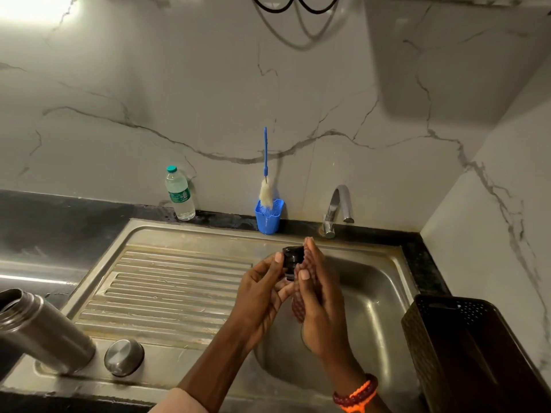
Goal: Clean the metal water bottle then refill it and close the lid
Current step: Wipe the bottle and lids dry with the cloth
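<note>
White marble-look wall (208, 84) is filling the top half, black counter (59, 222) running below it. Steel sink (179, 293) is taking up the middle: ribbed drainboard at 9 o'clock, basin at 4 o'clock. Dark basket (477, 353) is sitting at 4 o'clock on the counter edge, just beside the basin. Metal bottle (44, 329) is standing open-mouthed at 8 o'clock on the sink's near corner, no lid on it. Round steel cap (124, 357) is lying just beside the bottle's base. Tap (338, 210) is standing at 1 o'clock behind the basin, no water seen running. Plastic water bottle (179, 193) is standing at 11 o'clock against the wall. Blue cup (268, 216) is sitting at 12 o'clock, bottle brush (265, 180) standing in it. Over the basin, left hand (259, 293) is gripping the black lid (292, 259) with curled fingers and thumb. Right hand (316, 305) is pressing flat, straight fingers against the lid's side. Orange and red bands (356, 394) are sitting on the right wrist.
</note>
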